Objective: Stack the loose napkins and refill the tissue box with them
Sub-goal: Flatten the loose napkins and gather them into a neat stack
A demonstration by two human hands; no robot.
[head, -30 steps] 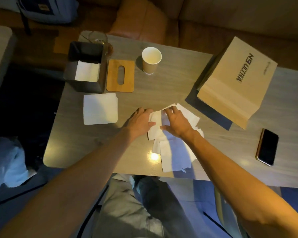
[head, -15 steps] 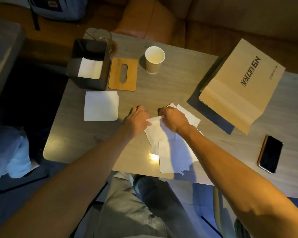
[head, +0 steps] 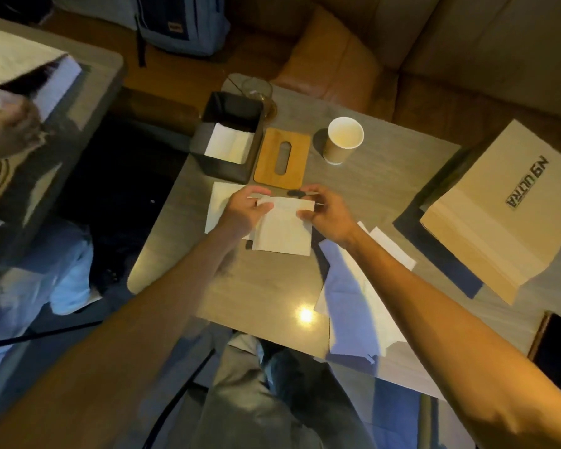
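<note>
Both hands are pinching one white napkin (head: 284, 230) by its top corners, holding it above the table (head: 263, 286), just over the edge of the napkin stack (head: 222, 202). The left hand (head: 245, 212) is gripping the left corner, the right hand (head: 326, 215) the right. Behind them the dark tissue box (head: 227, 140) is standing open with napkins inside, its wooden lid (head: 282, 158) lying beside it. More loose napkins (head: 360, 286) are lying under the right forearm.

Bare forearms, grey trousers (head: 240, 400)
</note>
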